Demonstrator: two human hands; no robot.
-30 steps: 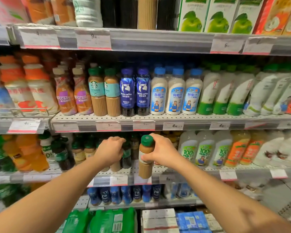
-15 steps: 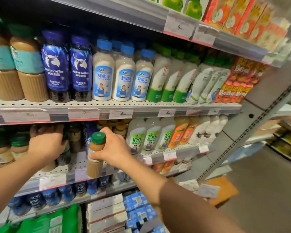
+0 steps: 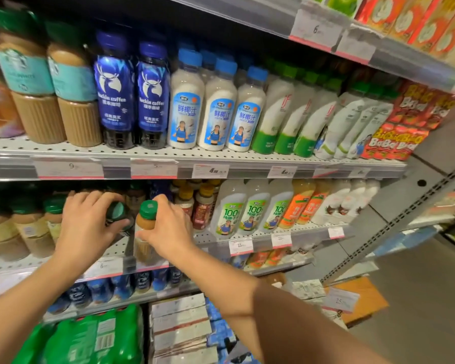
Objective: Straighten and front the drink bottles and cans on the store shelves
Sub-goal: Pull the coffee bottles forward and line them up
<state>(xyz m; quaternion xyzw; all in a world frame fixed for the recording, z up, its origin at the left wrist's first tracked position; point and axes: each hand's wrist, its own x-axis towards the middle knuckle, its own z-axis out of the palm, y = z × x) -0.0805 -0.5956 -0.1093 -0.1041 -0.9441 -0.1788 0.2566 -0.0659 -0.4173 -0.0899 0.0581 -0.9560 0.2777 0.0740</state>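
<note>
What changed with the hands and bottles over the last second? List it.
The left hand now grips a dark green-capped bottle, tipped forward with its cap in view; earlier it reached among the bottles. The right hand still holds the tan green-capped coffee bottle upright at the shelf edge.

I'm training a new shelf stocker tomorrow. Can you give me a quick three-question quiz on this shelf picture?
1. True or false: both hands are at the same shelf.
2. Which bottle does the right hand hold? A) a blue coffee bottle B) a green-capped brown bottle C) a white coconut bottle
3. Fill in: the bottle under the left hand is ______ toward the camera, not upright.

Key:
1. True: both are at the shelf below the blue coffee bottles.
2. B, the green-capped brown bottle at the shelf's front edge.
3. Tilted: the dark green-capped bottle shows its cap top.
</note>
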